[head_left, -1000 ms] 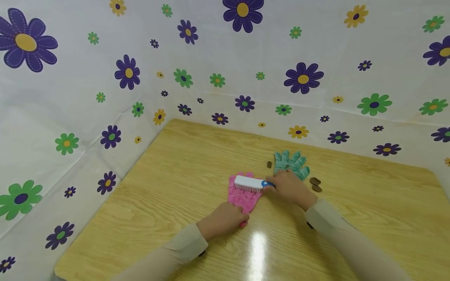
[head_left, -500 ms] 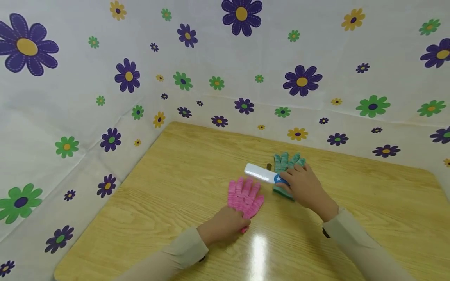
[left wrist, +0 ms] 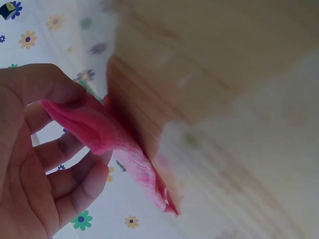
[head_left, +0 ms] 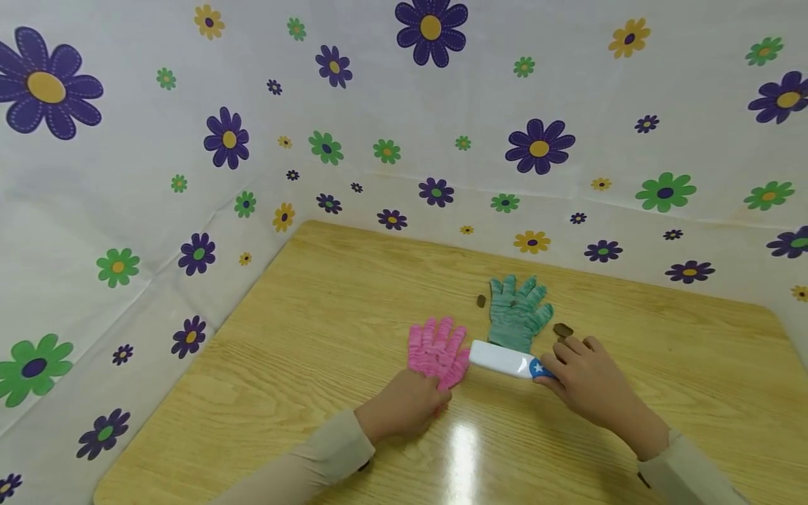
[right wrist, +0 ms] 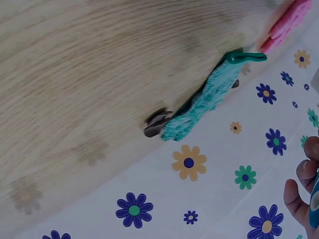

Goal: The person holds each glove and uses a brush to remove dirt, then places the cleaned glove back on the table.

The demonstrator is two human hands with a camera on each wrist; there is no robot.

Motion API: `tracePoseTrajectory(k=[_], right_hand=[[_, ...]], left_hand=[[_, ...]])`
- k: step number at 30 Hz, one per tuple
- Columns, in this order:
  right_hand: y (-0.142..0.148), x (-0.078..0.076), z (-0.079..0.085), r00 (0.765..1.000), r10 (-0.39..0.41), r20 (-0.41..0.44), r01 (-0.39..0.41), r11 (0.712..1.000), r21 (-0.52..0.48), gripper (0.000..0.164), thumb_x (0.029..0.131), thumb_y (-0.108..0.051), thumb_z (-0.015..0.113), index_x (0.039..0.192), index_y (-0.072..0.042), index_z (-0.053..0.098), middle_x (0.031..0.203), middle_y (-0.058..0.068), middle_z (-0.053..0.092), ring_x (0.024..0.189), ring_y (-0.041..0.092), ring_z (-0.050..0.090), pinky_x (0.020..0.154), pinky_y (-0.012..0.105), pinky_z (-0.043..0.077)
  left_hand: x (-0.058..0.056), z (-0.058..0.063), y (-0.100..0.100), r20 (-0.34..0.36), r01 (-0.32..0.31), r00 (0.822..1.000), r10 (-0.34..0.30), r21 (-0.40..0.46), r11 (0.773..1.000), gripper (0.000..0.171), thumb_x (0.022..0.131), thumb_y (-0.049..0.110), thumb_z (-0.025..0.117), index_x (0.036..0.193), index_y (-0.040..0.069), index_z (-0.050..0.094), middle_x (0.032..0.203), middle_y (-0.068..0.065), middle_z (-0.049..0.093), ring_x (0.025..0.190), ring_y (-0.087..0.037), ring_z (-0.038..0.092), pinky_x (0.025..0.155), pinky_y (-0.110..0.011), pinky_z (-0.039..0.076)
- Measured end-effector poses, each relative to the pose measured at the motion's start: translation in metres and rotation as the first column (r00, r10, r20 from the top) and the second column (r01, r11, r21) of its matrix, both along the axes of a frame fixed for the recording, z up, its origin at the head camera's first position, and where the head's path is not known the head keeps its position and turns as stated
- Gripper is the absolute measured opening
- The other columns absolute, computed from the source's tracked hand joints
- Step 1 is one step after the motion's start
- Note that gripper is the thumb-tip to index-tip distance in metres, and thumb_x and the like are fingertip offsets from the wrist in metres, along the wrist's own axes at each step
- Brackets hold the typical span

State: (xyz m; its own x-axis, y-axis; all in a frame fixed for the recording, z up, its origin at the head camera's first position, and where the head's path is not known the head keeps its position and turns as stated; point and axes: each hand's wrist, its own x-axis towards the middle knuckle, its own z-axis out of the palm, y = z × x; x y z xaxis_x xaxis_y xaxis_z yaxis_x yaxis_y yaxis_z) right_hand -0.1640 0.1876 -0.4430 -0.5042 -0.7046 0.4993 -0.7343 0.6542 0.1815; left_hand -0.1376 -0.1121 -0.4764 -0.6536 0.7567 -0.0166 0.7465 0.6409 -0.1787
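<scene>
A pink knitted glove (head_left: 435,348) lies on the table, fingers pointing away. My left hand (head_left: 404,402) holds its cuff; in the left wrist view the thumb and fingers pinch the pink fabric (left wrist: 89,127). My right hand (head_left: 593,386) grips the blue handle of a brush (head_left: 501,358), its white back facing up and its bristles hidden in the head view. The brush head is held just right of the pink glove, near the cuff of a green knitted glove (head_left: 514,312). A small dark speck lies on the green glove.
A small brown piece (head_left: 482,301) sits left of the green glove, and more brown pieces (head_left: 563,330) lie on its right, partly behind my right hand. White flower-printed cloth (head_left: 379,91) walls the back and left of the wooden table (head_left: 315,294).
The brush has come off the pink glove, passed over the green one, and now sits nearer and to the right in my right hand. My left hand stays on the pink cuff.
</scene>
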Motion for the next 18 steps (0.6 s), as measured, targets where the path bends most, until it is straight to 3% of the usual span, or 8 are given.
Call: tracePoseTrajectory(k=[4,8,11,13,14,15,17,18], right_hand=[[0.012,0.004,0.000,0.999,-0.041,0.022,0.041,0.999,0.020,0.058,0.098,-0.052,0.017,0.081,-0.014,0.058,0.069,-0.002,0.048,0.066,0.016,0.044,0.061,0.036,0.037],[0.022,0.005,-0.002,0.997,-0.071,0.018,0.071,0.997,0.012,0.062,0.098,-0.052,0.014,0.081,-0.013,0.059,0.068,-0.001,0.051,0.064,0.017,0.044,0.061,0.038,0.039],[0.028,0.003,-0.003,0.997,-0.083,0.004,0.083,0.996,-0.015,0.064,0.098,-0.052,0.014,0.081,-0.012,0.060,0.069,0.001,0.054,0.064,0.019,0.047,0.060,0.039,0.040],[0.031,0.002,-0.002,0.996,-0.089,-0.011,0.088,0.996,-0.027,0.065,0.098,-0.052,0.014,0.080,-0.011,0.061,0.070,0.003,0.055,0.064,0.021,0.049,0.059,0.039,0.041],[0.032,0.001,-0.001,0.995,-0.095,-0.016,0.095,0.995,-0.028,0.065,0.098,-0.052,0.014,0.080,-0.011,0.061,0.070,0.003,0.055,0.064,0.021,0.049,0.059,0.040,0.041],[0.033,0.001,0.000,0.995,-0.101,-0.018,0.101,0.994,-0.028,0.066,0.098,-0.053,0.014,0.079,-0.011,0.061,0.069,0.003,0.055,0.064,0.021,0.048,0.059,0.040,0.041],[0.035,0.000,0.003,0.993,-0.113,-0.019,0.113,0.993,-0.025,0.067,0.098,-0.053,0.013,0.080,-0.010,0.061,0.069,0.004,0.055,0.064,0.021,0.048,0.059,0.040,0.041],[0.036,0.000,0.004,0.993,-0.120,-0.020,0.120,0.993,-0.021,0.068,0.098,-0.054,0.012,0.080,-0.010,0.061,0.069,0.004,0.055,0.064,0.021,0.048,0.058,0.040,0.041]], left_hand=[[-0.004,0.001,0.002,-0.048,0.011,0.999,-0.010,0.029,1.000,0.012,0.088,0.032,0.060,0.083,0.022,0.063,0.072,0.006,0.060,0.058,-0.008,0.049,0.053,-0.023,0.039],[-0.013,0.004,0.004,-0.053,-0.066,0.996,0.074,0.129,0.989,0.038,0.090,0.028,0.056,0.126,0.018,0.057,0.082,-0.001,0.063,0.060,-0.010,0.049,0.052,-0.025,0.042],[-0.022,0.013,0.004,-0.127,-0.155,0.970,0.208,0.336,0.929,0.041,0.085,0.023,0.062,0.125,0.015,0.058,0.075,-0.001,0.059,0.056,-0.009,0.043,0.049,-0.023,0.038],[-0.029,0.021,0.002,-0.134,-0.220,0.933,0.333,0.519,0.826,0.024,0.082,0.020,0.065,0.105,0.015,0.066,0.066,0.002,0.054,0.054,-0.009,0.042,0.049,-0.021,0.036],[-0.031,0.026,0.001,-0.103,-0.248,0.915,0.390,0.619,0.745,0.015,0.080,0.017,0.066,0.095,0.013,0.066,0.065,0.001,0.055,0.054,-0.010,0.045,0.050,-0.021,0.037],[-0.033,0.030,0.000,-0.033,-0.283,0.900,0.435,0.713,0.641,0.008,0.079,0.014,0.067,0.086,0.011,0.064,0.065,0.001,0.056,0.055,-0.010,0.048,0.051,-0.020,0.039],[-0.036,0.037,-0.004,0.207,-0.418,0.858,0.470,0.813,0.405,0.005,0.082,0.013,0.064,0.085,0.009,0.062,0.067,-0.002,0.060,0.059,-0.012,0.053,0.053,-0.021,0.042],[-0.039,0.037,-0.007,0.345,-0.499,0.822,0.452,0.819,0.282,0.006,0.084,0.014,0.062,0.086,0.008,0.062,0.070,-0.004,0.062,0.060,-0.014,0.056,0.054,-0.022,0.043]])
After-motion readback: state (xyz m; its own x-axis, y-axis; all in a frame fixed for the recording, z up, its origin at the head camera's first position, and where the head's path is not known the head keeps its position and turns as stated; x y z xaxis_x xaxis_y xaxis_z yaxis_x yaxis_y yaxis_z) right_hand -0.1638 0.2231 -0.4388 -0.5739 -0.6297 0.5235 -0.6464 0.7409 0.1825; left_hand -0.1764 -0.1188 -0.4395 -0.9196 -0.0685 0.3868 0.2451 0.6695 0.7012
